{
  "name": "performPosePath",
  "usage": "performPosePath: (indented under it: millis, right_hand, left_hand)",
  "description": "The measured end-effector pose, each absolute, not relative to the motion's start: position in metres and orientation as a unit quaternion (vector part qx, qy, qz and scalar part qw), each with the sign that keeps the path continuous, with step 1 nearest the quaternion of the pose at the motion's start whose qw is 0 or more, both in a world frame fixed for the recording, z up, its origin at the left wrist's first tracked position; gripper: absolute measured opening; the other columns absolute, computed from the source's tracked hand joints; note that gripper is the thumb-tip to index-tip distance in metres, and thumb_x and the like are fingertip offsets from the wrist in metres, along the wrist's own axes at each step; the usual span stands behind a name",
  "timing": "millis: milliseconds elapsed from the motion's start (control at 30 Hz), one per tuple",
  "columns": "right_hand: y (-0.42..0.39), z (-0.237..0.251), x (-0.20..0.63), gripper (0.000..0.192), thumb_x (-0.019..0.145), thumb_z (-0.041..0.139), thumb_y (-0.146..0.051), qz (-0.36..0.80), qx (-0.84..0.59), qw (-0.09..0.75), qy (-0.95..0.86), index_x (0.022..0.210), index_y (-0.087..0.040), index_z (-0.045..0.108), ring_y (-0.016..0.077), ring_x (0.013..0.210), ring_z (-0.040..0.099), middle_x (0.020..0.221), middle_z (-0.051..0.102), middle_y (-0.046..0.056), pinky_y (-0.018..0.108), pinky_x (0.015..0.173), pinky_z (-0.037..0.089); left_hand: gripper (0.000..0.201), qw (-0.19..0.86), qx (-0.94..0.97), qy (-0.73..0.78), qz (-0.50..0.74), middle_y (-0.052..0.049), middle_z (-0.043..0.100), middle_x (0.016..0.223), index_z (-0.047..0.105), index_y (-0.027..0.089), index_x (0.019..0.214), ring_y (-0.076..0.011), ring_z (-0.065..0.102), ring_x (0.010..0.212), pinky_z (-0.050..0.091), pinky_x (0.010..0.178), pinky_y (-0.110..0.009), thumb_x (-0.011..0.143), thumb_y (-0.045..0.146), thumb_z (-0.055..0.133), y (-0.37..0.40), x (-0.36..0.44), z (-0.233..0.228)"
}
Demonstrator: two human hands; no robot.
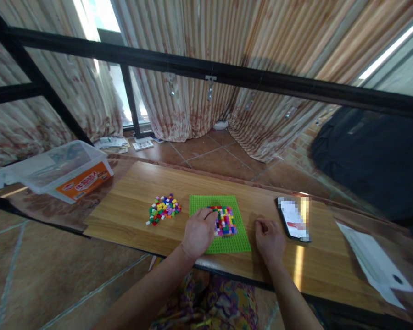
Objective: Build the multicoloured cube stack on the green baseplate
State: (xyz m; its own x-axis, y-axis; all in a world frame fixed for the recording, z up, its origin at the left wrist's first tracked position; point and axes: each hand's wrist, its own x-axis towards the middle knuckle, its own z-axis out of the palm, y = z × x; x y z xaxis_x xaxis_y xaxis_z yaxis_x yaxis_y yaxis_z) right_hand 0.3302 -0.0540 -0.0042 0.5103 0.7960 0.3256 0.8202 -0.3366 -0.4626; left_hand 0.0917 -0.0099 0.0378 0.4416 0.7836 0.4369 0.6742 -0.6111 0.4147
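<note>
A green studded baseplate (223, 247) lies on the wooden board, with a block of small multicoloured bricks (227, 221) built up on it. My left hand (198, 233) reaches over the left part of the plate, its fingers drawn together at the edge of the built bricks. Whatever those fingertips hold, if anything, is hidden. To the right of the plate, my right hand (270, 239) rests on the board with its fingers curled in, and no object shows in it. Loose coloured bricks (164, 208) form a pile left of the plate.
A phone (293, 220) with a lit screen lies right of my right hand. White sheets (371, 261) lie at the far right. A clear plastic bin (51, 176) with an orange label stands at the left. Beyond the board, a black metal bar (192, 66) crosses before curtains.
</note>
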Motion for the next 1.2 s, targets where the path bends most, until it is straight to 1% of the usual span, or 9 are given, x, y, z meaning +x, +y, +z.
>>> performPosePath:
  millis: [167,233,300,400,567,700,967,1067,1200]
  right_hand:
    - [-0.054,-0.005,0.33,0.035,0.083,0.043,-0.039,-0.014,-0.82,0.291,-0.493,0.09,-0.017,0.069,0.0155,0.071,0.052,0.09,0.063,0.006,0.026,0.061,0.032]
    - [-0.054,-0.004,0.33,0.035,0.082,0.043,-0.039,-0.015,-0.82,0.294,-0.491,0.089,-0.017,0.069,0.0155,0.071,0.052,0.09,0.063,0.006,0.026,0.061,0.032]
    - [-0.054,-0.004,0.33,0.034,0.082,0.043,-0.039,-0.017,-0.82,0.295,-0.49,0.088,-0.018,0.069,0.015,0.07,0.052,0.09,0.063,0.006,0.026,0.061,0.032]
    - [-0.055,-0.002,0.33,0.032,0.082,0.044,-0.038,-0.022,-0.822,0.287,-0.491,0.087,-0.018,0.069,0.0146,0.07,0.051,0.09,0.063,0.006,0.026,0.06,0.032]
    - [-0.056,-0.004,0.331,0.033,0.083,0.043,-0.038,-0.023,-0.82,0.281,-0.497,0.089,-0.018,0.068,0.0148,0.07,0.052,0.091,0.063,0.006,0.026,0.061,0.032]
    - [-0.056,-0.006,0.333,0.033,0.082,0.044,-0.039,-0.029,-0.817,0.286,-0.501,0.089,-0.018,0.069,0.0151,0.07,0.052,0.093,0.063,0.006,0.027,0.061,0.033]
    - [-0.055,-0.01,0.336,0.034,0.082,0.044,-0.039,-0.044,-0.819,0.276,-0.502,0.089,-0.018,0.069,0.0163,0.07,0.052,0.087,0.062,0.006,0.027,0.06,0.032]
    - [-0.055,-0.011,0.336,0.034,0.082,0.044,-0.039,-0.046,-0.812,0.286,-0.507,0.089,-0.018,0.069,0.016,0.07,0.052,0.088,0.062,0.007,0.027,0.06,0.033]
    - [-0.055,-0.01,0.335,0.033,0.082,0.044,-0.038,-0.044,-0.809,0.292,-0.507,0.089,-0.018,0.069,0.0152,0.069,0.052,0.088,0.063,0.006,0.027,0.06,0.033]
  left_hand:
    - [0.031,0.133,0.818,0.429,0.36,-0.007,0.061,0.112,0.055,0.021,0.119,-0.0181,0.057,0.103,0.051,0.091,-0.033,0.091,0.019,0.043,-0.018,0.087,0.029]
    - [0.032,0.151,0.798,0.437,0.387,-0.007,0.06,0.113,0.053,0.022,0.122,-0.0172,0.057,0.105,0.05,0.094,-0.032,0.092,0.02,0.042,-0.02,0.082,0.025]
    - [0.03,0.158,0.78,0.453,0.402,-0.007,0.061,0.111,0.055,0.021,0.119,-0.0171,0.058,0.104,0.05,0.093,-0.032,0.092,0.02,0.043,-0.021,0.073,0.021]
    - [0.023,0.144,0.764,0.483,0.403,-0.007,0.063,0.103,0.059,0.02,0.108,-0.0177,0.059,0.098,0.051,0.089,-0.032,0.09,0.019,0.044,-0.018,0.053,0.017]
    - [0.016,0.066,0.735,0.547,0.395,-0.007,0.064,0.096,0.061,0.019,0.096,-0.0198,0.059,0.094,0.049,0.087,-0.035,0.088,0.017,0.046,-0.012,0.014,0.012]
    - [0.016,0.028,0.722,0.585,0.369,-0.008,0.064,0.1,0.062,0.019,0.095,-0.0225,0.057,0.095,0.047,0.087,-0.038,0.085,0.018,0.05,-0.008,0.002,0.011]
    - [0.016,-0.018,0.735,0.624,0.266,-0.009,0.061,0.106,0.064,0.02,0.094,-0.0277,0.054,0.098,0.042,0.087,-0.043,0.081,0.022,0.055,0.004,0.016,0.02]
    - [0.018,-0.032,0.73,0.636,0.248,-0.01,0.061,0.107,0.064,0.02,0.096,-0.0289,0.053,0.099,0.04,0.087,-0.043,0.081,0.024,0.056,0.006,0.017,0.02]
    - [0.016,-0.032,0.73,0.639,0.239,-0.009,0.061,0.106,0.064,0.02,0.093,-0.0288,0.054,0.098,0.039,0.086,-0.043,0.083,0.026,0.053,0.004,0.017,0.02]
